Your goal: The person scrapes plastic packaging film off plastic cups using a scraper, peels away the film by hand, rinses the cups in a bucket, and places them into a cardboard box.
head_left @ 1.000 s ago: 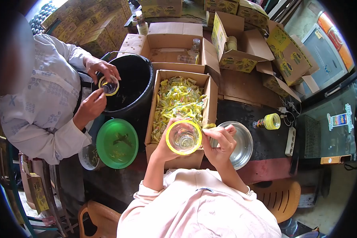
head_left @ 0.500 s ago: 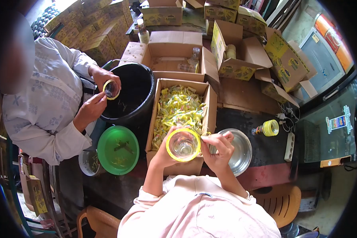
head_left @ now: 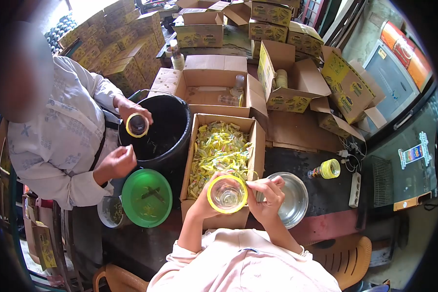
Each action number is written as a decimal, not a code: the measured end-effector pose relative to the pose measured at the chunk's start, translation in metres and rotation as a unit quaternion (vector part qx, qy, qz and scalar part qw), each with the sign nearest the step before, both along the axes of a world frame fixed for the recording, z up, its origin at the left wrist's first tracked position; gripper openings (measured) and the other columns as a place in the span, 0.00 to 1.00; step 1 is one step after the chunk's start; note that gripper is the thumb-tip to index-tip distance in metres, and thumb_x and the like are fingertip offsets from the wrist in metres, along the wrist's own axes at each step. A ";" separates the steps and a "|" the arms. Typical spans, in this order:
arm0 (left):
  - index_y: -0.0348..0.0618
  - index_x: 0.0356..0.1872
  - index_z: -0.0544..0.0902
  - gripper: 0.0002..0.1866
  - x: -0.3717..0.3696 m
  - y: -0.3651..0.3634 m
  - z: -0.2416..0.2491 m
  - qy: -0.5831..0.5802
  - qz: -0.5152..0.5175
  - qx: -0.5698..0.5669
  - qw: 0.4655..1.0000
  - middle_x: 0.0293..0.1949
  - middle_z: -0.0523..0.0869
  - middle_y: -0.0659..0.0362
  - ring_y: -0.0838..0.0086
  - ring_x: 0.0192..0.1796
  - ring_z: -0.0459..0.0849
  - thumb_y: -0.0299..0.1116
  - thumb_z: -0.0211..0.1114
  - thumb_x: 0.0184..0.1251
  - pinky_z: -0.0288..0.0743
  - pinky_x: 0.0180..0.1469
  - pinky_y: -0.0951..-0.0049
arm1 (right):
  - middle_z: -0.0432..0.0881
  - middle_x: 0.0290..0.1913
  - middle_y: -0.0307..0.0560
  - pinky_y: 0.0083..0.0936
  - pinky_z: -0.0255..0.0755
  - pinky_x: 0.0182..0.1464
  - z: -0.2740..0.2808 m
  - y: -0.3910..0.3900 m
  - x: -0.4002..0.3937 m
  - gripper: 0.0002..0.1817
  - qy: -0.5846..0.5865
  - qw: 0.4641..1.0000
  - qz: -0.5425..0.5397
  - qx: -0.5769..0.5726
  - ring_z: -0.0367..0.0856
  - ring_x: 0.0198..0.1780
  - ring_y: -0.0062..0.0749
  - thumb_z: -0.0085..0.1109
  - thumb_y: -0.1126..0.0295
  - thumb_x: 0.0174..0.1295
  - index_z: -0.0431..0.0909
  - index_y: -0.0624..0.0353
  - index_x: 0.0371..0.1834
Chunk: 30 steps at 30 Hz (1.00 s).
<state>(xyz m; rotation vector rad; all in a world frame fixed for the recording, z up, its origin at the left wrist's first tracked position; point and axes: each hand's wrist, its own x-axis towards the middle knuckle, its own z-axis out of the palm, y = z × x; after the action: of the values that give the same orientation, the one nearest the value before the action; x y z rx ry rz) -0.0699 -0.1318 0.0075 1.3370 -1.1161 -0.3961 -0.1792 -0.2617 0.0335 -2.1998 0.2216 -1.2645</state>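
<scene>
My left hand [head_left: 204,200] is closed around a clear, round, glass-like container [head_left: 227,193] with a thick yellow ring at its near end. I look almost straight down into it, and most of the fingers are hidden behind it. At the ring's right edge, my right hand [head_left: 266,195] has thumb and forefinger pinched together. Whatever lies between those fingertips is too small to make out. Just beyond the container stands a cardboard box [head_left: 258,151] full of yellow and clear wrapper-like scraps [head_left: 221,151]. A clear bowl [head_left: 301,199] is partly behind my right hand.
At the left, a co-worker's hand [head_left: 134,114] holds a similar yellow-ringed container [head_left: 137,125] over a black bucket [head_left: 184,109]. A green basin [head_left: 168,214] stands nearer. Right are a yellow-ringed bottle-like item [head_left: 330,169] and a power strip [head_left: 355,190]. Open cartons [head_left: 297,100] line the back.
The view has tilted, so most things sit lower in it. My hands keep the same hold. The co-worker's lower hand has come away from their container.
</scene>
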 end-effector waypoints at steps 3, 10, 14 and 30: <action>0.40 0.49 0.74 0.33 0.000 0.002 -0.001 0.065 0.002 -0.005 0.998 0.45 0.78 0.59 0.73 0.51 0.76 0.24 0.78 0.35 0.68 0.58 0.72 | 0.80 0.24 0.32 0.23 0.55 0.38 -0.001 0.001 -0.001 0.09 -0.004 1.000 -0.013 0.004 0.74 0.24 0.20 0.69 0.75 0.44 0.80 0.48 0.28; 0.42 0.55 0.69 0.36 -0.005 0.005 -0.016 0.277 -0.018 -0.053 0.959 0.51 0.72 0.60 0.73 0.56 0.72 0.25 0.74 0.38 0.65 0.60 0.69 | 0.82 0.27 0.34 0.24 0.57 0.39 0.003 0.002 -0.003 0.10 -0.022 0.998 -0.053 0.020 0.77 0.26 0.23 0.68 0.75 0.46 0.79 0.50 0.30; 0.42 0.58 0.64 0.39 0.001 0.010 -0.031 0.359 -0.082 -0.111 0.923 0.52 0.70 0.57 0.69 0.56 0.72 0.36 0.74 0.43 0.65 0.61 0.65 | 0.82 0.27 0.35 0.24 0.57 0.39 0.001 0.002 -0.005 0.10 -0.031 0.997 -0.062 0.030 0.77 0.27 0.23 0.68 0.76 0.46 0.79 0.51 0.30; 0.37 0.58 0.63 0.41 -0.014 0.010 -0.004 0.369 -0.040 -0.113 0.922 0.50 0.74 0.47 0.61 0.53 0.76 0.50 0.65 0.44 0.69 0.58 0.60 | 0.79 0.25 0.31 0.24 0.53 0.42 0.016 0.018 -0.018 0.11 -0.061 0.997 -0.025 -0.035 0.77 0.27 0.20 0.68 0.77 0.44 0.79 0.49 0.30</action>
<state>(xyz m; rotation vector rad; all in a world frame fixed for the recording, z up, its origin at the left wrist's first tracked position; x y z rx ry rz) -0.0844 -0.1217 0.0034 0.8172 -0.5546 -0.7333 -0.1969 -0.2440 0.0491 -2.1795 0.1865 -1.4484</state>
